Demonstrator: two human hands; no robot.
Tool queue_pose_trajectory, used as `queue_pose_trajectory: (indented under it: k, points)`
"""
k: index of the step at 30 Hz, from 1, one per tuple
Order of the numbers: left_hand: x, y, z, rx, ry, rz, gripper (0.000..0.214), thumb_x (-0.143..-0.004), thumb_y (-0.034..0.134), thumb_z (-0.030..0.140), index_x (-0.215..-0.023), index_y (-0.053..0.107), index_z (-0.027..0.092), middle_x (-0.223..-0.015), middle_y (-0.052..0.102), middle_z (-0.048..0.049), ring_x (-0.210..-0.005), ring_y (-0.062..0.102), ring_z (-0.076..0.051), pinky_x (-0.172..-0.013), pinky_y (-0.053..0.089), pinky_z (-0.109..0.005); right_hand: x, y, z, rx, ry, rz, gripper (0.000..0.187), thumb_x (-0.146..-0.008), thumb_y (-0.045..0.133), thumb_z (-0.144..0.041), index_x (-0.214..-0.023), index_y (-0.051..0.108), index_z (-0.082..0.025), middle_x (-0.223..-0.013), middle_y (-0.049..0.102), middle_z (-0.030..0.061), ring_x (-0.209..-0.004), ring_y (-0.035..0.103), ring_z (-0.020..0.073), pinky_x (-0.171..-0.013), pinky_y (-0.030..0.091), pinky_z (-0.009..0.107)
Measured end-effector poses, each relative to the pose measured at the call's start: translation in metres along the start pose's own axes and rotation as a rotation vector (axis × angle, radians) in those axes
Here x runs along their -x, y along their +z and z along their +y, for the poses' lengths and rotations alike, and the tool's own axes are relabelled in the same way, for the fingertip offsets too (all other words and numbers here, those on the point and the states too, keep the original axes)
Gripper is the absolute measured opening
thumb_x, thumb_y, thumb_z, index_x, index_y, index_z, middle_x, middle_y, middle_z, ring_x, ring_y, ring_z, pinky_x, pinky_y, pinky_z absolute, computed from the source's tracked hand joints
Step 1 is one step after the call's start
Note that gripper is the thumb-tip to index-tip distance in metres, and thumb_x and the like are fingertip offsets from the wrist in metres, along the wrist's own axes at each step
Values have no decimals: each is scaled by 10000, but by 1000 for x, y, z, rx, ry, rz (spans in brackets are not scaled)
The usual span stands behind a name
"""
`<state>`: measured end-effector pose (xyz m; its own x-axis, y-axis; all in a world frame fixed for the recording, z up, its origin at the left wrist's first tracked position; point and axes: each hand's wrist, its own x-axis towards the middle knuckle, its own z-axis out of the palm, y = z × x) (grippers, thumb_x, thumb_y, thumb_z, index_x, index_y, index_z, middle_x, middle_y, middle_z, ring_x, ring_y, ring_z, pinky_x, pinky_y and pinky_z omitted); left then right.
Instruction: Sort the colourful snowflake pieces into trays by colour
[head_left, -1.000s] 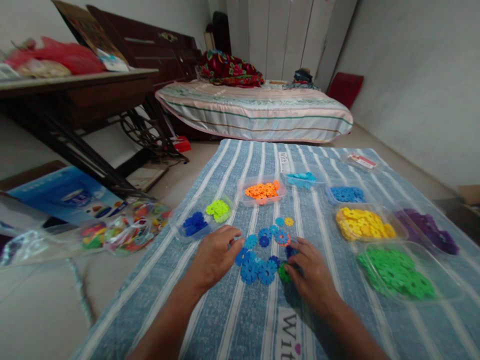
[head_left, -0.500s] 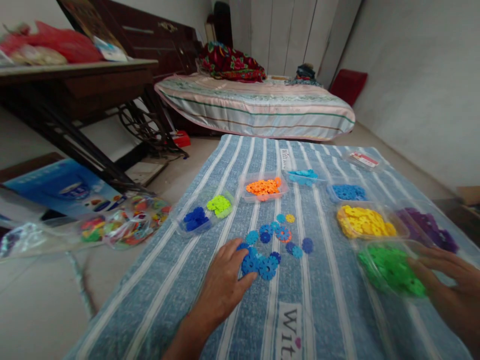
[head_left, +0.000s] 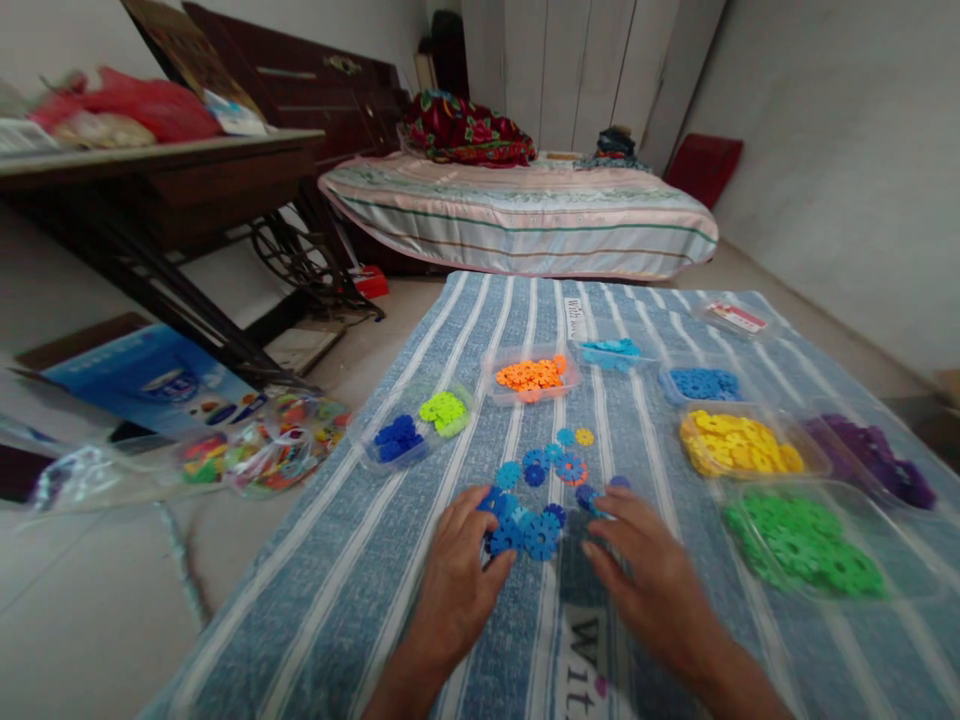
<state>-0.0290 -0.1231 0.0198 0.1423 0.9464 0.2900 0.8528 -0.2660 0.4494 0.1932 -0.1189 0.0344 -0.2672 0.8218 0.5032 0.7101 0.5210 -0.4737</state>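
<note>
Notched, flower-shaped plastic discs lie on the striped cloth, light blue, dark blue, orange-edged and yellow among them. My left hand (head_left: 459, 565) curls its fingers and thumb around the left edge of a cluster of blue discs (head_left: 521, 530). Across from it, my right hand (head_left: 649, 570) hovers low with thumb and fingers apart, and I see nothing between them. Its fingertips are close to some dark blue discs (head_left: 586, 496) and partly cover them. Green discs (head_left: 806, 545) fill a clear plastic box to the right.
Clear boxes hold yellow discs (head_left: 739, 442), purple discs (head_left: 874, 458), blue discs (head_left: 705, 384), orange discs (head_left: 531, 376), lime discs (head_left: 445, 412) and dark blue discs (head_left: 397, 438). A bed (head_left: 517, 215) stands beyond the cloth-covered surface (head_left: 360, 600). To the left is a sewing-machine table (head_left: 225, 150).
My right hand has moved left from the green box to beside the blue discs. My left hand stays on the cluster. The view has shifted slightly.
</note>
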Motion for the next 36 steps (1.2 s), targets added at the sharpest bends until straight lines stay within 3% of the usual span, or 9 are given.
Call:
queue_pose_trajectory:
  k: [3,7,12,16,20,27,30,33,36]
  points:
    - [8,2,0,3,27,56,98,-761,551,199,-858,535,197,-1209,543,-96,-1172,464,-246,-949,442,-475,-9,31,-23,-36,-26,-122,198,-782,538,-162,-964,609,-192,-1102,588,89,-1163,455,240,-974,419,448]
    - [15,4,-6,21,97,120,128,-789,518,188,-908,557,214,-1220,543,-78,-1185,460,-230,-960,445,-455,-18,53,-37,-32,-59,-245,218,-766,539,-141,-963,618,-189,-1152,566,94,-1212,400,268,-992,379,473]
    - [13,10,-20,23,187,191,205,-788,547,243,-992,563,230,-1184,571,-68,-1137,508,-226,-918,486,-423,-21,59,-33,-89,-32,-196,175,-752,559,-139,-894,635,-206,-1075,604,62,-1181,436,223,-1011,363,415]
    - [9,14,-24,2,209,226,281,-775,572,297,-1047,555,230,-1145,596,-68,-1092,542,-224,-882,513,-397,-23,42,-20,-125,15,-102,96,-743,568,-139,-778,626,-208,-1006,632,46,-1109,499,193,-989,396,381]
    - [9,15,-22,-25,173,242,257,-780,557,325,-1017,570,227,-1116,614,-66,-1059,564,-230,-867,520,-402,-31,8,6,-45,61,-6,74,-775,544,-185,-749,608,-209,-972,639,63,-1063,529,198,-962,416,407]
    - [8,17,-24,-54,172,247,269,-781,547,329,-1022,576,212,-1117,616,-79,-1063,564,-238,-870,516,-408,-65,-59,92,253,118,220,163,-790,530,-333,-712,605,-212,-878,651,71,-922,583,215,-851,463,411]
    - [9,16,-20,-63,152,230,265,-782,542,308,-1024,577,207,-1121,613,-80,-1072,557,-239,-884,508,-410,-85,-84,123,469,208,422,223,-792,494,-365,-774,617,-180,-804,642,90,-841,588,238,-802,461,427]
    - [10,15,-14,-76,121,200,261,-783,536,265,-1030,567,188,-1137,600,-90,-1091,541,-238,-897,501,-420,-90,-81,123,531,248,493,278,-802,491,-372,-902,623,-148,-863,640,118,-883,577,258,-824,446,447]
    - [12,15,-9,-93,81,185,278,-779,534,231,-1052,552,178,-1167,580,-100,-1120,518,-241,-913,490,-437,-75,-48,92,320,102,314,223,-813,500,-346,-861,633,-174,-881,640,96,-918,578,233,-864,452,429]
